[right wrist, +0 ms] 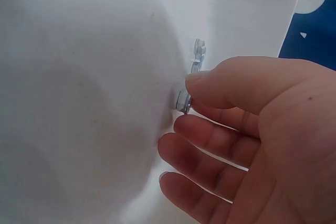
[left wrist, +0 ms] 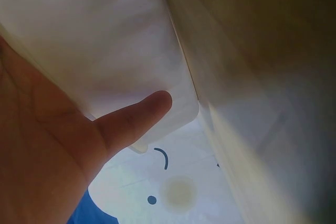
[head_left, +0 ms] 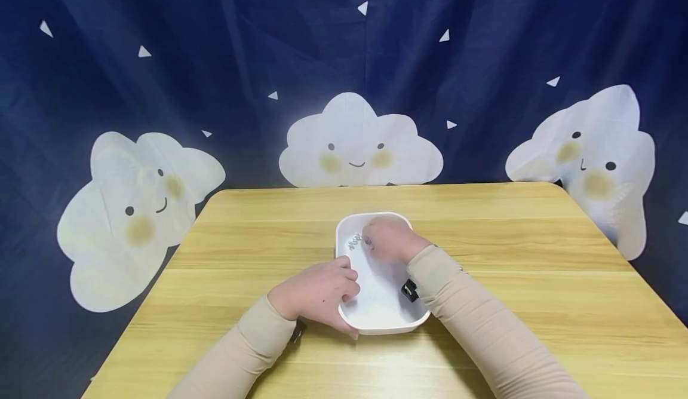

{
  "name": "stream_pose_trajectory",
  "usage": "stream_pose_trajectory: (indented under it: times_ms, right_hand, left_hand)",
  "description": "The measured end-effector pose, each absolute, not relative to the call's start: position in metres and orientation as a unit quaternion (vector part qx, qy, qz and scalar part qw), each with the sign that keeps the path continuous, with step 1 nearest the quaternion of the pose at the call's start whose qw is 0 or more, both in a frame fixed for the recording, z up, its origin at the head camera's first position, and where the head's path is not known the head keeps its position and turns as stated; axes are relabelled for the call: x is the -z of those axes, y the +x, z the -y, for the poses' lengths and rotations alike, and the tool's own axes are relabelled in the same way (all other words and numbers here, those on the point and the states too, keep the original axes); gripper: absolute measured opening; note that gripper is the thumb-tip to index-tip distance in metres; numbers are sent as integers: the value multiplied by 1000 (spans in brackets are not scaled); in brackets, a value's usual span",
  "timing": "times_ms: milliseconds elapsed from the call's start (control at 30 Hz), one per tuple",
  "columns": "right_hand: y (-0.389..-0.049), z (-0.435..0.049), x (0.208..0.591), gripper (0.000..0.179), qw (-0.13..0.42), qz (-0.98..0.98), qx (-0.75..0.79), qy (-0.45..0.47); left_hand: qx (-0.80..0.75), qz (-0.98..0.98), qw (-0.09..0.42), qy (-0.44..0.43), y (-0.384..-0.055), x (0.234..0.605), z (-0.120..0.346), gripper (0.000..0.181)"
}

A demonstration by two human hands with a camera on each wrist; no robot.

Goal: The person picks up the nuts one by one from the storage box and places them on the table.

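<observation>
Pinching a flange nut (right wrist: 182, 100) in the right hand (head_left: 392, 241), just beside other nuts (right wrist: 199, 50). Gripping the white tray (head_left: 378, 306) with the left hand (head_left: 321, 291), likely to steady it.

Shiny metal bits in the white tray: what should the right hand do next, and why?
Perhaps the right hand should snugly pinch the nearest metal piece: it sits at the thumb tip, but a firm hold doesn't show. The left hand grips the side of the white tray, which may steady it.

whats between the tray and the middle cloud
Only a bare strip of table lies between the tray and the cloud; the head view shows it.
</observation>
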State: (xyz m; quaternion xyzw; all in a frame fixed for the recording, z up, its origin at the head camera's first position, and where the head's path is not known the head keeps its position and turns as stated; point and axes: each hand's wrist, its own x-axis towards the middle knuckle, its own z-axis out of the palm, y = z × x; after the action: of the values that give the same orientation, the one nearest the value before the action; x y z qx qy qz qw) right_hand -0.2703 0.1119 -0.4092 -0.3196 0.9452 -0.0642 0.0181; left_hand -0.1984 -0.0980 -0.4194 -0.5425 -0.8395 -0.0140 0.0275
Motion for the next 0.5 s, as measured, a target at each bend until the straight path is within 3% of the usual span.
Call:
stream_pose_trajectory:
  times_ms: [500]
  right_hand:
    - [-268,-114,409,15,31,-946,64,-316]
  left_hand:
    - [24,839,30,-542,-198,419,99,61]
